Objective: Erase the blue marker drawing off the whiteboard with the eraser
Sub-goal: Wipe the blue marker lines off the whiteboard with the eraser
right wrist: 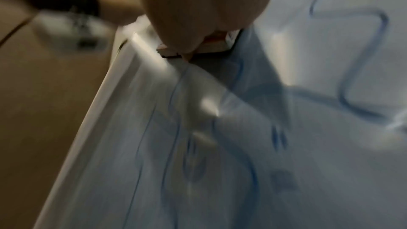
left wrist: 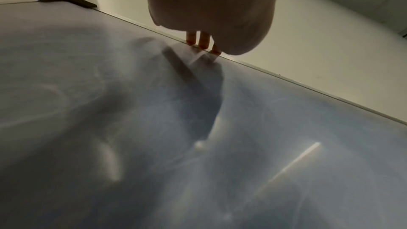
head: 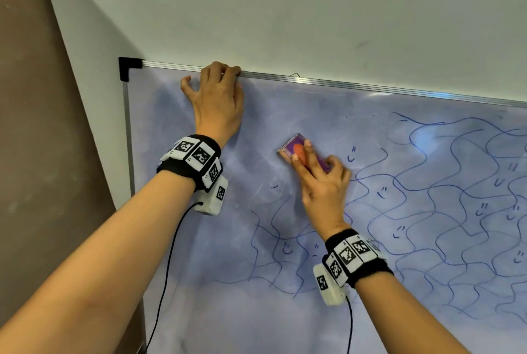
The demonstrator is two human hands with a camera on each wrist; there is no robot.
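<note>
A whiteboard [head: 199, 239] fills the head view, its upper left smeared with wiped blue ink. Blue marker drawing [head: 427, 197], wavy lines with small faces, covers its right and lower middle. My right hand [head: 319, 174] grips a purple and orange eraser [head: 293, 147] and presses it flat on the board at the drawing's upper left edge. My left hand [head: 219, 91] holds the board's top frame [head: 342, 84], fingers curled over it, thumb spread on the board. The left wrist view shows fingertips [left wrist: 203, 42] hooked on that frame. In the blurred right wrist view the eraser [right wrist: 213, 45] peeks under the hand.
A white wall [head: 285, 11] rises above the board. A brown surface [head: 42, 125] stands to the left, past the board's black corner cap [head: 127, 67]. Cables hang from both wrist cameras across the lower board.
</note>
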